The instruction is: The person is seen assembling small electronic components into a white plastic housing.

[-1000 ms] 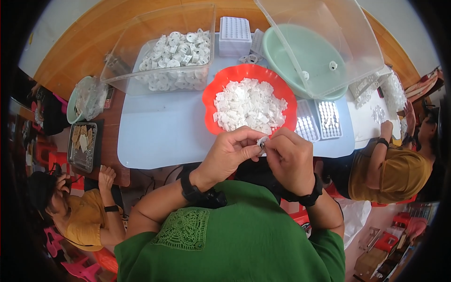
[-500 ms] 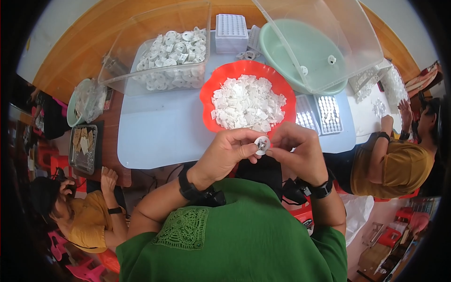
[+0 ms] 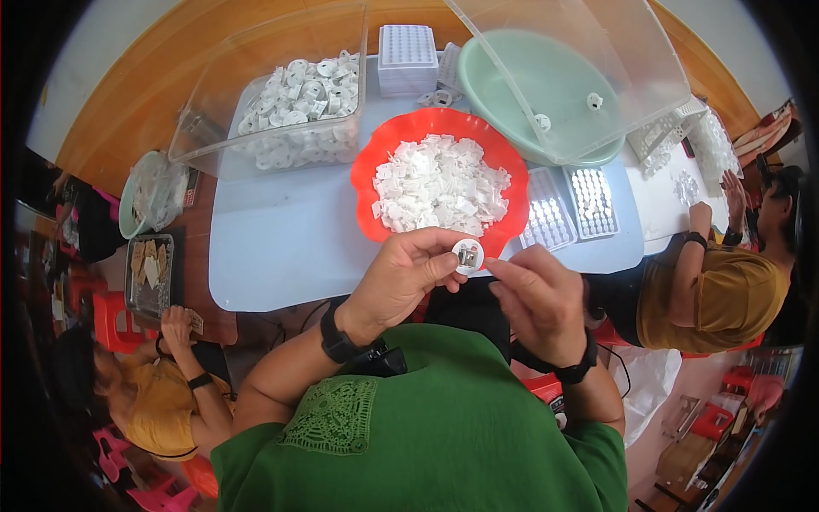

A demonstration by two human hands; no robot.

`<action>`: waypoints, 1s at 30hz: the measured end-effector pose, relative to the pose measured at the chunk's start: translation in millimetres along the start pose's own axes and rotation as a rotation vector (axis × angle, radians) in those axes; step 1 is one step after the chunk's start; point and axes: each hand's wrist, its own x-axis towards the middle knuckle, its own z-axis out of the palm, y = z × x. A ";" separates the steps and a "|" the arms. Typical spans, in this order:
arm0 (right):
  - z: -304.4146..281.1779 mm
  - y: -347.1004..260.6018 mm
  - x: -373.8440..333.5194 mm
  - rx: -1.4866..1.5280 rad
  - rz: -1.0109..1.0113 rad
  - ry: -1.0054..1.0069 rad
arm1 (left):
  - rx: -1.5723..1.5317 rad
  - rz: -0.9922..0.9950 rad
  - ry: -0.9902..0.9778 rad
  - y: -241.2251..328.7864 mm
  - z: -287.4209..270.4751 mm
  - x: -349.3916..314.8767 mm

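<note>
A small round white plastic part (image 3: pixel 467 256) with metal pieces inside its face is pinched between the thumb and fingers of my left hand (image 3: pixel 411 271). It is held over the near edge of a red scalloped bowl (image 3: pixel 365 183). My right hand (image 3: pixel 546 300) is just right of the part, its forefinger stretched toward the part's rim and its thumb apart below. Nothing shows between those fingers. Flat white plastic pieces (image 3: pixel 439 183) fill the bowl in a heap.
A clear bin (image 3: pixel 354 141) of round white parts stands far left on the blue table (image 3: pixel 264 256). Behind the bowl are stacked white trays (image 3: pixel 407 72); to its right, filled trays (image 3: pixel 595 205) and a green basin (image 3: pixel 503 85) under a tilted clear bin. Co-workers sit on both sides.
My right hand has come off the round part and shifted a little right and down. The part stays in my left hand, its face turned somewhat. The view has shifted slightly.
</note>
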 end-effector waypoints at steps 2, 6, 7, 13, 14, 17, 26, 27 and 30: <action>10.4 1.1 -4.1 -0.143 -0.074 -0.003 | 0.007 0.001 0.002 0.6 0.5 -0.3; 19.9 5.0 -5.8 -0.194 -0.109 0.021 | 0.032 0.014 0.023 1.6 1.8 -1.9; 20.3 5.0 -5.9 -0.209 -0.116 0.015 | 0.032 0.015 0.026 1.0 1.3 -2.3; 17.6 5.0 -5.4 -0.261 -0.125 -0.038 | 0.080 0.024 0.010 -1.7 0.3 -2.1; 16.2 4.5 -5.5 -0.270 -0.123 -0.051 | 0.094 0.017 0.009 -2.0 0.7 -1.6; 16.5 3.6 -7.1 -0.264 -0.111 -0.022 | 0.113 0.002 0.025 0.3 1.6 1.6; -39.0 63.0 -20.0 -0.087 0.379 0.171 | 0.050 0.043 0.109 1.8 -10.9 -1.2; -48.8 86.1 -28.5 -0.121 0.386 0.217 | 0.047 0.039 0.095 3.4 -9.7 0.0; -73.9 133.6 -42.3 -0.437 0.445 0.174 | 0.055 0.034 0.104 4.5 -7.5 2.2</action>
